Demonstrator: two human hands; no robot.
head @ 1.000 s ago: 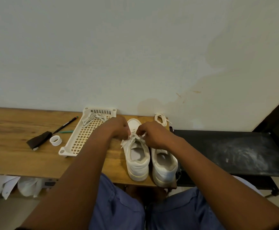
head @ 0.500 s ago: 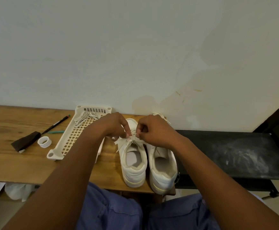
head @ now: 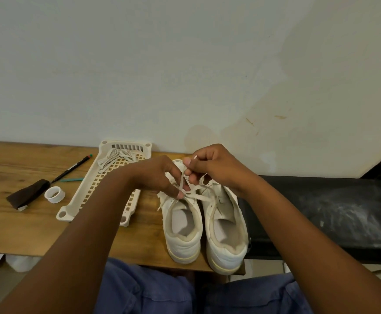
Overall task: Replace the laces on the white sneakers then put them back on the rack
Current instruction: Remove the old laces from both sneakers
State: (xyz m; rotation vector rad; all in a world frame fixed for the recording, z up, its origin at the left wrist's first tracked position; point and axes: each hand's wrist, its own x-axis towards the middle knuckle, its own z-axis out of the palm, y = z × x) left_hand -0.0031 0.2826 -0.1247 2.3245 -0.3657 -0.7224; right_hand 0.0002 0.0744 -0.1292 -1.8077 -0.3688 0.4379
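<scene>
Against a pale wall, the wooden desk (head: 14, 225) carries two white sneakers (head: 183, 225) at lower centre. Right hand (head: 216, 168) pinches the lace (head: 181, 180) end raised; left hand (head: 157, 175) fingers (head: 180, 195) pinch it at the eyelets.

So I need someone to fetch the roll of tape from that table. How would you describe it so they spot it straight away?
Start at the wooden table and go to the cream slotted tray by the wall. Just left of the tray's near end lies the tape roll, beside a dark brown cloth. It is the only small white ring there.
</scene>
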